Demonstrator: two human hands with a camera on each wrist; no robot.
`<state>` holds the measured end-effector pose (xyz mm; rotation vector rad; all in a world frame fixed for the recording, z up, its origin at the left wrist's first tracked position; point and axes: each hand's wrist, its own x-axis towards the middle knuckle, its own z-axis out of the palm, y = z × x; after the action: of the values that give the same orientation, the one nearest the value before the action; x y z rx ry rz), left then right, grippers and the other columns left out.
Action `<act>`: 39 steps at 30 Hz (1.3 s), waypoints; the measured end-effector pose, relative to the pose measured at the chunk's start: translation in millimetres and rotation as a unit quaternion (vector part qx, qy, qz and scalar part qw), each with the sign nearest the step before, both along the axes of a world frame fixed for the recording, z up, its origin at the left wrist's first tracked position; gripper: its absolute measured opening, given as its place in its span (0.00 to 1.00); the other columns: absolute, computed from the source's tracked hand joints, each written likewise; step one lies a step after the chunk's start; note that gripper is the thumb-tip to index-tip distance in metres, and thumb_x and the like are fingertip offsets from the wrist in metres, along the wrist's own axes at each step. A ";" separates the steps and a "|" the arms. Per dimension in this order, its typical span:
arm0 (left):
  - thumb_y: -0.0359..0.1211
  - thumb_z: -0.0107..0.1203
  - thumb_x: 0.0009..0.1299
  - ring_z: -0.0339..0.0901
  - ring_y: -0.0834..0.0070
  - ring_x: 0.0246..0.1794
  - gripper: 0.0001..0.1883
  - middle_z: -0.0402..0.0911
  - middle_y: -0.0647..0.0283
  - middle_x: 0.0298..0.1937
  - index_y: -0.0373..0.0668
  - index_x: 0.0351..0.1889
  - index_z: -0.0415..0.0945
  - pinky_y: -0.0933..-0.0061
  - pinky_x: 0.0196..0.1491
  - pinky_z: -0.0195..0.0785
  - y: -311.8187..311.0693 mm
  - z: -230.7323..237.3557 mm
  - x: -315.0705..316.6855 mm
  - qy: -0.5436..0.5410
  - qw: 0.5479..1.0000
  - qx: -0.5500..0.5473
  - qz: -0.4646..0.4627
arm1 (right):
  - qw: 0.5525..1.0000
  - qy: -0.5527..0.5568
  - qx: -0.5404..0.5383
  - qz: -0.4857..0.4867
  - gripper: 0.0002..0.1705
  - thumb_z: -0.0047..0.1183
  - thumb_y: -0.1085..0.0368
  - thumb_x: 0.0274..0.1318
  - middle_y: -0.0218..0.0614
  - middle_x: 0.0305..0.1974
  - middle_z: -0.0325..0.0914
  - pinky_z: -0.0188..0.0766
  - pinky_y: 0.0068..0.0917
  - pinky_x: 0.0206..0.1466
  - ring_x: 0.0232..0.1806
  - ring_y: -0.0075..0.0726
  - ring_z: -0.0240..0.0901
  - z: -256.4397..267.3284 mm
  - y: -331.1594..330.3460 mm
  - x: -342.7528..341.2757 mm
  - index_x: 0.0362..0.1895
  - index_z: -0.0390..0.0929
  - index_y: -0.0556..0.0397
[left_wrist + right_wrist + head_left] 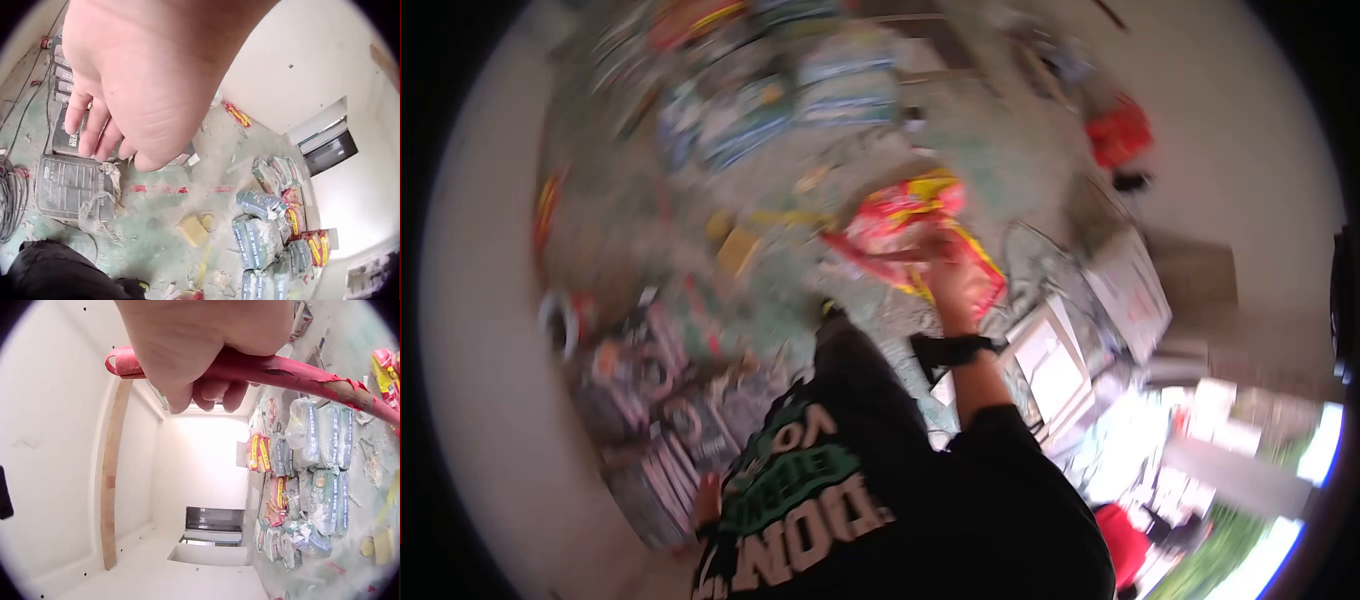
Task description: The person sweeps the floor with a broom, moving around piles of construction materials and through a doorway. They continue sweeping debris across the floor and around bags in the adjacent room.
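Note:
My right hand [206, 337] grips a long red handle [300, 376] with a worn, peeling coating and a loop at its end. The handle's far end runs out of the right wrist view, so the tool's kind is hidden. In the blurred head view, that hand is over a crumpled red and yellow bag [920, 192] on the floor. Fingers slightly bent, my left hand [140, 81] hangs with nothing in it. Below it, in the left wrist view, are stacked grey boxes [75, 187].
Stacked blue-and-white sacks [253, 240] lie along the far wall, with red and yellow sacks [315, 247] beside them. A yellow block [192, 231] is on the dusty green floor. Coiled cable [11, 200] lies by the boxes. A white carton [1130, 290] stands on the right.

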<state>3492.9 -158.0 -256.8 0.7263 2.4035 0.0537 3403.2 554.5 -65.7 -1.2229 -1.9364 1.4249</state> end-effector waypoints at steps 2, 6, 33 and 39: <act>0.38 0.43 0.66 0.72 0.74 0.32 0.12 0.72 0.61 0.34 0.40 0.40 0.69 0.75 0.30 0.65 120.7 -47.7 -130.3 -0.031 0.997 0.066 -0.013 | 0.994 0.095 0.042 0.046 0.11 0.56 0.67 0.38 0.39 0.27 0.73 0.67 0.31 0.36 0.32 0.35 0.71 -75.2 31.8 -26.5 0.31 0.75 0.54; 0.38 0.43 0.66 0.71 0.74 0.32 0.12 0.72 0.61 0.34 0.40 0.40 0.68 0.75 0.30 0.64 318.7 -6.4 -252.0 -0.111 0.984 0.134 0.042 | 0.991 0.134 0.005 -0.011 0.12 0.56 0.60 0.46 0.44 0.21 0.71 0.66 0.32 0.29 0.25 0.45 0.70 -83.3 35.9 -72.3 0.24 0.74 0.57; 0.38 0.44 0.63 0.70 0.74 0.19 0.10 0.69 0.66 0.20 0.43 0.26 0.70 0.73 0.18 0.61 -46.4 7.7 -365.7 -0.217 0.764 0.197 0.574 | 0.983 0.090 0.093 0.126 0.14 0.54 0.59 0.51 0.28 0.16 0.69 0.62 0.18 0.22 0.17 0.18 0.64 38.8 -129.7 -485.5 0.24 0.74 0.58; 0.36 0.45 0.62 0.75 0.70 0.23 0.12 0.75 0.57 0.24 0.35 0.30 0.72 0.70 0.24 0.67 -87.4 -13.3 -374.6 -0.136 0.575 0.237 0.772 | 0.975 0.099 0.068 0.184 0.15 0.53 0.58 0.51 0.29 0.14 0.67 0.59 0.17 0.18 0.15 0.20 0.63 88.1 -234.5 -593.1 0.25 0.73 0.58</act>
<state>3118.3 -245.5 -270.1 -1.3091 1.9020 1.3914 2810.1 319.9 22.3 -0.6536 -2.1517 1.4933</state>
